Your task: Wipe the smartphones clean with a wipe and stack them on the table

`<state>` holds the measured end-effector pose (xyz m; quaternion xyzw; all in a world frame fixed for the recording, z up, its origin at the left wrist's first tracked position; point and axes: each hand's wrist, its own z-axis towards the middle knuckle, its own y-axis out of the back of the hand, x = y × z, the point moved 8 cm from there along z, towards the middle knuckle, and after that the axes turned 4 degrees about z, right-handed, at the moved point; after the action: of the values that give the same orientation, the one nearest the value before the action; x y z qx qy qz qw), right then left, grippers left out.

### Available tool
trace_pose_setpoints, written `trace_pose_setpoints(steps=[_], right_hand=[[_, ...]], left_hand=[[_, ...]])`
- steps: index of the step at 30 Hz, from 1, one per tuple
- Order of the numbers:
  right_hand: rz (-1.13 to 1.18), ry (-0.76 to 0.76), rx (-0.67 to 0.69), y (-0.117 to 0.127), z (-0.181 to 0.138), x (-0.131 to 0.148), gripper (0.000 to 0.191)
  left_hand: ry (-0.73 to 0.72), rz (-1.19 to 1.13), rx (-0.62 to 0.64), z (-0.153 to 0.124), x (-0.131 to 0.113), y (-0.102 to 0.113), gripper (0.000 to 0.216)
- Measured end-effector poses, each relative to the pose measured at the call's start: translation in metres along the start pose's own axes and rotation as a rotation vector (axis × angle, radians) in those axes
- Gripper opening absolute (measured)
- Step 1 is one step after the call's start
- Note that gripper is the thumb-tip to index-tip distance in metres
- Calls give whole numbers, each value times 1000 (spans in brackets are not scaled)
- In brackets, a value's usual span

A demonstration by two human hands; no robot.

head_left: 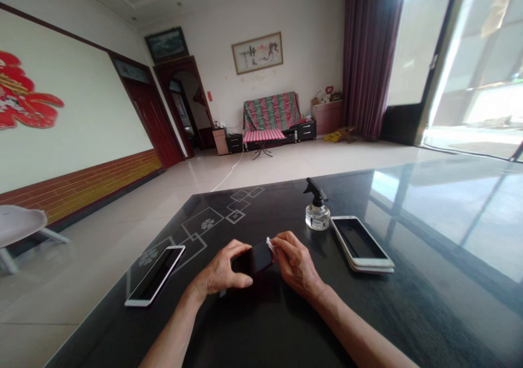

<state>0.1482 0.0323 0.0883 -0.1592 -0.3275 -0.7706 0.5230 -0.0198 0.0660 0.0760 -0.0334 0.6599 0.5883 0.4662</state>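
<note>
One dark-screened phone (261,256) with a red edge sits between the two hands, over the near middle of a glossy black table (253,335); from my feed I cannot tell whether its underside touches the tabletop. Past the right hand (296,262), a spray bottle (317,216) with a black trigger head stands upright, and I see clear liquid through its wall. Just right of it lies a white-framed device (363,241), stacked on another pale-edged one. A white phone (155,276) lies apart, near the table's left side.

I see the left hand (220,273) clamped on the phone's left end, thumb on the near side, fingers on the far side. On the right, thumb and forefinger are pinched together on a small white wipe (269,243) at the phone's far right corner.

The left hand hides part of the phone from me, most of the wipe is tucked inside the fingers, and both forearms run out of my view at the bottom.
</note>
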Motion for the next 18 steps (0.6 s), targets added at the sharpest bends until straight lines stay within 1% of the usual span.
trace_pose_setpoints(steps=[4, 6, 9, 11, 18], right_hand=[[65, 5, 42, -4, 2, 4, 21], [87, -13, -1, 1, 4, 1, 21], [80, -65, -119, 12, 5, -8, 19], [69, -84, -150, 15, 5, -13, 18], [74, -79, -103, 8, 4, -12, 18]], left_hand=[[14, -33, -38, -2, 10, 7, 57], [4, -74, -33, -3, 13, 8, 58], [-16, -120, -1, -3, 12, 6, 58], [-18, -125, 14, -3, 10, 4, 57], [-13, -86, 44, 0, 3, -1, 54]])
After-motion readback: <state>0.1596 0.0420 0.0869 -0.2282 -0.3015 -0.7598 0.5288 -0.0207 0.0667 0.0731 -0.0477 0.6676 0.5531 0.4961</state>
